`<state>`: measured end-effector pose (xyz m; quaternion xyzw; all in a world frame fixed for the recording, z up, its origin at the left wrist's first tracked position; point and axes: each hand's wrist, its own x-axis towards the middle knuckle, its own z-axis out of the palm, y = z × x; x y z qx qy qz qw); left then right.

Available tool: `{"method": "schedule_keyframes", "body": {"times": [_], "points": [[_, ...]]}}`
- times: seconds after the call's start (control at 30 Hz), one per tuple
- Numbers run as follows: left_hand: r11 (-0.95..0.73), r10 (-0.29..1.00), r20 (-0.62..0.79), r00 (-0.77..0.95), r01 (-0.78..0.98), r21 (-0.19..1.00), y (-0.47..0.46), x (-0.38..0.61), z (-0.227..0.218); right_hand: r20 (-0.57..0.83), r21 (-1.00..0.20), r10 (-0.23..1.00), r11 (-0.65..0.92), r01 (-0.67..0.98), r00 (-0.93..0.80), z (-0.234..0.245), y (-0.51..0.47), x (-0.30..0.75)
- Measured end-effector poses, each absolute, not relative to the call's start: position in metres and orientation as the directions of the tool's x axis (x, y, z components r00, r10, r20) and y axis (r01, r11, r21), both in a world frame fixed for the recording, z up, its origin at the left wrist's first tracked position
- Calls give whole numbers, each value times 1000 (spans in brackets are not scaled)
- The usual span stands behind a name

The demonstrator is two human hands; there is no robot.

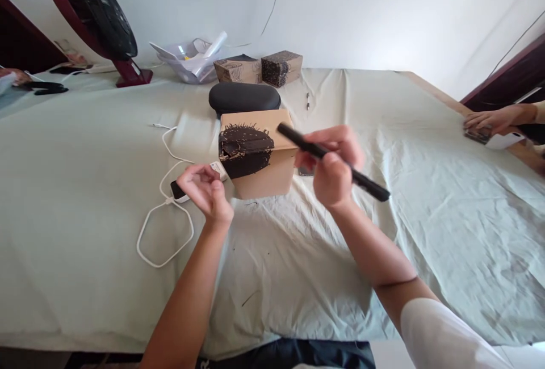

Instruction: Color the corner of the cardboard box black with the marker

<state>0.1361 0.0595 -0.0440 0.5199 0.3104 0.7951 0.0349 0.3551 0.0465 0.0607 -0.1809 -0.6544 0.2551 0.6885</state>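
Observation:
A brown cardboard box (266, 173) stands on the cloth in front of me, a large black patch with spiky strokes spread over its top and front left. My right hand (334, 167) is closed around a black marker pen (370, 185), held slantwise at the box's right side. Whether the pen is capped I cannot tell. Close to the box's lower left, my left hand (206, 190) is raised with loosely curled fingers and the thumb apart; no object shows in it. Behind that hand lie a white charger (219, 171) and a small black-and-white device (177, 192), both partly covered.
Behind the box sits a black hard case (244, 98). Farther back are two patterned boxes (283, 68), a clear plastic basket (189, 68) and a fan (96, 11). A white cable (140, 235) loops at left. Another person's hand (494, 119) rests at the right edge.

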Motion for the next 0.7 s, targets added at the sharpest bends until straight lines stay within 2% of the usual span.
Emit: {"method": "schedule_keyframes", "body": {"times": [0.07, 0.13, 0.23, 0.3, 0.33, 0.37, 0.43, 0.5, 0.6, 0.7], "points": [[-794, 414, 806, -424, 264, 547, 71, 129, -59, 795, -596, 590, 803, -5, 141, 61, 64, 368], [-776, 490, 796, -355, 238, 584, 80, 123, -76, 751, -654, 633, 751, 86, 188, 53, 87, 378], [-722, 648, 733, -207, 140, 678, 90, 120, -99, 637, -770, 759, 619, 152, 135, 23, 122, 385], [-648, 750, 651, -116, 65, 759, 93, 119, -110, 534, -812, 843, 489, 319, 68, -3, 139, 388], [-596, 798, 597, -82, 38, 802, 94, 119, -114, 480, -768, 877, 424, 481, -8, -16, 145, 389], [-533, 844, 533, -56, 19, 846, 94, 119, -117, 436, -651, 893, 402, 644, -117, -27, 148, 391], [-410, 912, 410, -24, -9, 912, 94, 120, -120, 322, -429, 896, 426, 797, -305, -47, 151, 393], [-342, 940, 342, -4, -35, 939, 92, 120, -118, 241, -323, 892, 446, 835, -384, -59, 150, 393], [-346, 938, 347, 10, -46, 937, 92, 120, -113, 167, -262, 901, 432, 863, -400, -66, 147, 391], [-373, 926, 370, -73, -33, 927, 94, 118, -111, 127, -220, 905, 425, 878, -406, -61, 145, 389]]}}
